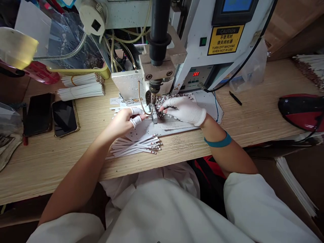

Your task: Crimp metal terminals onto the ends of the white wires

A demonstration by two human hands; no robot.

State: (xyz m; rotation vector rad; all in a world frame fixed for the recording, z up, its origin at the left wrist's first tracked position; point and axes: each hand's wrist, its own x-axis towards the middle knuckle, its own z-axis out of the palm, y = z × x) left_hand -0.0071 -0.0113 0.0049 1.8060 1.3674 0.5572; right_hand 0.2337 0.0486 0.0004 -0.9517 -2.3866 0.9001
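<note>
My left hand [128, 118], with white covers on some fingertips, is closed in a pinch at the left of a small metal block [154, 116] under the machine's tip [153, 96]. What it pinches is hidden. My right hand [186, 109], in a white glove with bare fingertips, has thumb and forefinger drawn together right of the tip. Whatever lies between them is too small to make out. Beneath that hand spreads a pile of small dark-and-white parts [181, 98]. Thin white strips with small ends [136, 145] lie fanned out in front of the left hand.
A bent copper-coloured tube [139, 96] reaches down beside the tip. Two phones [65, 118] and bundles of white strips [81, 91] lie to the left. At right are a black pen-like stick [235, 98] and a red-black device [301, 111]. The machine carries a caution label [226, 39].
</note>
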